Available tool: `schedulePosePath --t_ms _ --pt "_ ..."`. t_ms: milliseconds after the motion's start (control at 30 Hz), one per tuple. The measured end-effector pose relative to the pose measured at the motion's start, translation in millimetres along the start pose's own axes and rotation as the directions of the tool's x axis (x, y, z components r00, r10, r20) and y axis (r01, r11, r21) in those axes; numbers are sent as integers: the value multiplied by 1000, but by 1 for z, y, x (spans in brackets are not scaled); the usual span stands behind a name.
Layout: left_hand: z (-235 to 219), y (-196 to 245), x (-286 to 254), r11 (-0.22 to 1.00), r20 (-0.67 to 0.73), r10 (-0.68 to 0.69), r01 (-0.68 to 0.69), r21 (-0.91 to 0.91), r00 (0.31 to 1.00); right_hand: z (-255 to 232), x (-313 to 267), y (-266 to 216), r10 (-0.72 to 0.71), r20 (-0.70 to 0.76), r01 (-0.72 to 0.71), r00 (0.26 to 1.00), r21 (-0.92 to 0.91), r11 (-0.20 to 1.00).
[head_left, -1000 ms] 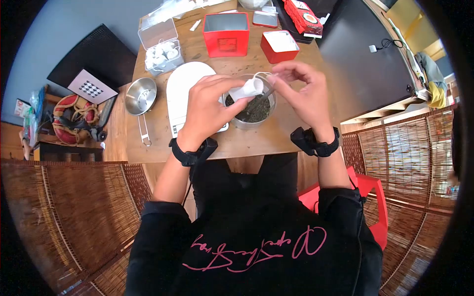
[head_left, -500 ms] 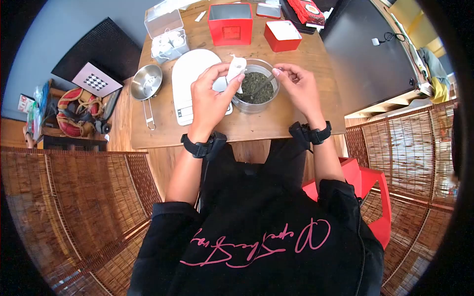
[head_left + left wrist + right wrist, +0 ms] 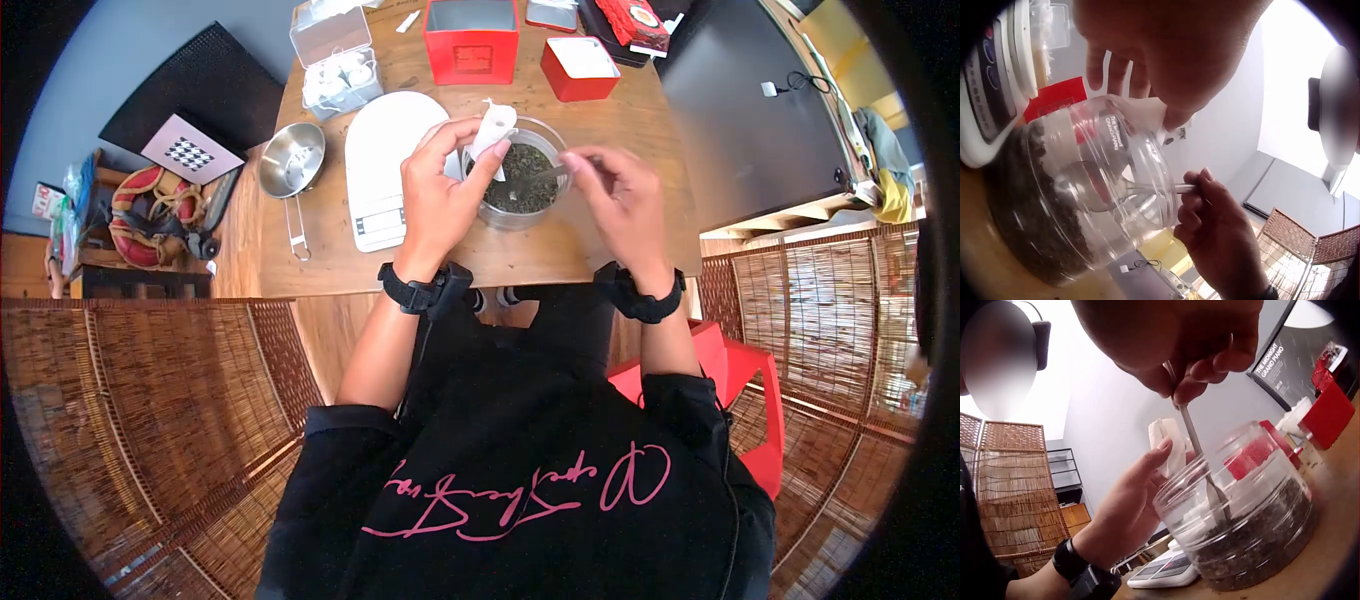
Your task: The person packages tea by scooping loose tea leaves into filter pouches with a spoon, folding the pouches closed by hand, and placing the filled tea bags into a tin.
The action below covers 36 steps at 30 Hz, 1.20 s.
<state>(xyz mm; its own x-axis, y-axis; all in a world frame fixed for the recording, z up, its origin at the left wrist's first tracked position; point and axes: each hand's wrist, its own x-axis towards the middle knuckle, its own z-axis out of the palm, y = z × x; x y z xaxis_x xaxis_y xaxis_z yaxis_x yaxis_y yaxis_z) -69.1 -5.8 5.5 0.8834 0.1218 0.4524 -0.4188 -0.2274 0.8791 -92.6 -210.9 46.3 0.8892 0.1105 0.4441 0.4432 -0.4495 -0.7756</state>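
Observation:
My left hand (image 3: 440,190) pinches a small white tea bag (image 3: 496,124) between thumb and fingers, its mouth facing up over the left rim of the clear jar (image 3: 1179,499). Dark dried tea leaves (image 3: 535,165) fill the lower part of that jar. With thumb and fingertips, my right hand (image 3: 622,192) grips the handle of a metal spoon (image 3: 1191,431) above the jar's right side. The spoon slants down through the jar's opening. Its bowl shows through the wall in the left wrist view, at the top of the leaves.
A white kitchen scale (image 3: 375,160) lies left of the jar, with a metal strainer cup (image 3: 292,160) beyond it. Farther back are a clear box (image 3: 343,88) of white tea bags, a red tin (image 3: 470,55) and a smaller red box (image 3: 580,75).
The tea bag has turned from lying tilted over the jar to mouth up at its left rim. My right hand has drawn away from the bag to the right, still holding the spoon.

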Motion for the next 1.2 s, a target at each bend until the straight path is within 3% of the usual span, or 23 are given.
schedulePosePath --t_ms 100,133,200,333,400,433,500,700,933,1100,1200 --pt "5 -5 3 996 -18 91 -90 22 996 -10 6 -5 -114 -118 93 986 -172 981" --pt "6 -7 3 994 -7 99 -98 50 995 -11 8 -4 -110 -116 89 987 -171 981" --pt "7 -10 3 991 5 104 -104 81 995 -11 11 -2 -271 -49 239 961 -344 908" --pt "8 -12 1 986 10 116 -116 123 993 -2 9 12 -291 -44 256 956 -366 895" --pt "6 -12 0 987 12 108 -109 122 994 1 5 16 -131 -88 99 987 -298 949" --pt "6 -11 1 991 23 95 -97 92 995 4 2 19 -127 -88 96 988 -297 950" --pt "8 -13 1 995 39 81 -83 57 996 7 -3 24 22 -104 -33 994 -106 994" --pt "11 -23 0 996 19 76 -77 38 997 11 -11 29 270 -7 -268 963 107 957" --pt "12 -23 -1 999 -21 20 -21 -33 1000 8 -12 40 320 30 -316 947 269 910" --pt "10 -24 -1 999 -10 52 -52 14 999 2 -9 38 481 30 -453 876 389 802" --pt "9 -24 -1 1000 -27 -3 3 -4 1000 -5 -7 40 542 26 -493 840 458 740"
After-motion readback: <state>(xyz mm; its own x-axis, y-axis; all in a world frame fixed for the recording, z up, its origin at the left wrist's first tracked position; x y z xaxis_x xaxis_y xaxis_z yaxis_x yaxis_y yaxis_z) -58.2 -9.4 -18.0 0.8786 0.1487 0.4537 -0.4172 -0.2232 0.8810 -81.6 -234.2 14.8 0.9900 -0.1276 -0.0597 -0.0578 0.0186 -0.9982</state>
